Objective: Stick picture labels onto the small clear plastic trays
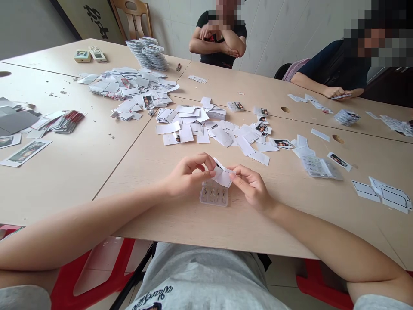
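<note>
Near the frame's centre, the left hand (196, 170) and right hand (251, 186) pinch a white paper slip (223, 178), seemingly light, thin and easily creased, so best held by its edges.

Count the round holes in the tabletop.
3: one hole at the picture's left edge, a second hole right of centre, and a third hole beside a white slip. The paper piles may hide more.

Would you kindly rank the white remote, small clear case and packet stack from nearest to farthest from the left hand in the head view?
From the left hand:
1. Small clear case, at its right
2. Packet stack, farther back
3. White remote, left of the stack
</note>
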The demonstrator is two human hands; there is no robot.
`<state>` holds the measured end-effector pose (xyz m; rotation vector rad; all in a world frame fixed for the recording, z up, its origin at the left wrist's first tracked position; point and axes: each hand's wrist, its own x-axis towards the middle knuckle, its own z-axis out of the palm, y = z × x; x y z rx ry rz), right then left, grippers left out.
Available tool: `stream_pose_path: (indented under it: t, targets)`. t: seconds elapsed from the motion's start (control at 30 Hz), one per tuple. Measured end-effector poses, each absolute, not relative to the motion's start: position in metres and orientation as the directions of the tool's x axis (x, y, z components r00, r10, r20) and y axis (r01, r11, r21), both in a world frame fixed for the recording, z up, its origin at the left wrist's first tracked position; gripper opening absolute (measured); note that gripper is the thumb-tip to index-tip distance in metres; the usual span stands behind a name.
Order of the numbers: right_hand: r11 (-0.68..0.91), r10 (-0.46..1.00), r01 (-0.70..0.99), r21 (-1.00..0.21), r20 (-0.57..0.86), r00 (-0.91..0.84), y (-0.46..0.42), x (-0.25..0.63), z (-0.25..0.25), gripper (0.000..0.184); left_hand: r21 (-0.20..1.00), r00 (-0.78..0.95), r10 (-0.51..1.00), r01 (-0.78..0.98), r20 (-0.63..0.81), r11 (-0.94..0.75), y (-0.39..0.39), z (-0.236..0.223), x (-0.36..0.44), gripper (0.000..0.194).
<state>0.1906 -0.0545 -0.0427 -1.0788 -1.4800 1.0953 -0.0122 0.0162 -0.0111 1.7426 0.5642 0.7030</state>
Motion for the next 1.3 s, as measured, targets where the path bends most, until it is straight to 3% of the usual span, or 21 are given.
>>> stream_pose_path:
  t: [0.37,0.87,1.3]
  targets:
    - [0.156,0.982,-0.017,-0.988,0.157,-0.105,-0.050,0.192,-0.046,0.019,0.993,0.688,0.723,-0.115,0.062,0.024,0.031,-0.016,-0.014,0.013]
    - [0.079,0.992,-0.145,-0.986,0.093,-0.090,-0.046,0.195,-0.048,0.021,0.931,0.699,0.712,-0.212,-0.068,0.297,0.053,-0.023,-0.014,0.014]
    - [0.001,0.997,-0.177,-0.984,0.014,-0.073,-0.046,0.195,-0.046,0.020,0.870,0.674,0.728,-0.278,-0.125,0.407,0.059,-0.024,-0.015,0.018]
